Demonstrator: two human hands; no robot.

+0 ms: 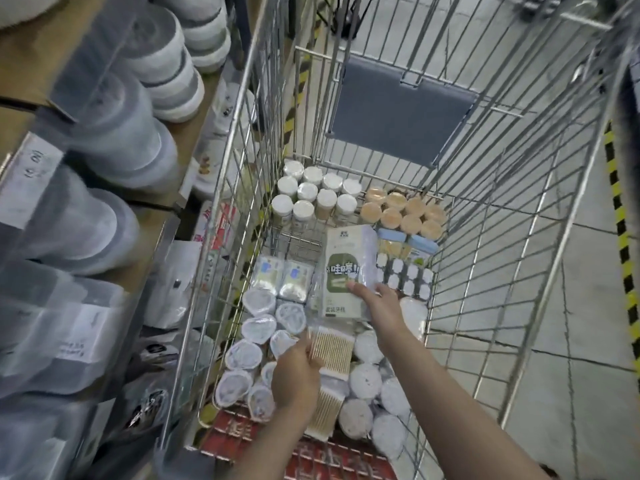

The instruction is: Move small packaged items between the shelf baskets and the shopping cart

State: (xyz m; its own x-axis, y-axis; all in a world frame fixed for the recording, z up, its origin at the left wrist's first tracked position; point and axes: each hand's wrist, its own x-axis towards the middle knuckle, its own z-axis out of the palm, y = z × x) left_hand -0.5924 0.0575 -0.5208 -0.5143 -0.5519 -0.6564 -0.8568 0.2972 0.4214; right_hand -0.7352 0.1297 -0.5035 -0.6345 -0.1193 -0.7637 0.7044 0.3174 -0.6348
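Note:
Both my hands are inside the wire shopping cart (491, 258). My right hand (375, 301) grips a white and green packet (348, 271) of toothpicks by its lower right edge, held above the cart's middle. My left hand (294, 375) holds a clear pack of cotton swabs (330, 351) with wooden sticks, low in the cart. A second swab pack (323, 412) lies beneath it. Around them sit several round white tubs (242, 355) and small foil packets (280, 277).
White-lidded jars (311, 197) and orange-lidded jars (403, 213) stand at the cart's far end, below a grey flap (398, 112). Blue-lidded boxes (405, 247) lie to the right. Shelves (69, 237) with stacked containers run along the left. Bare floor with yellow-black tape (620, 220) lies to the right.

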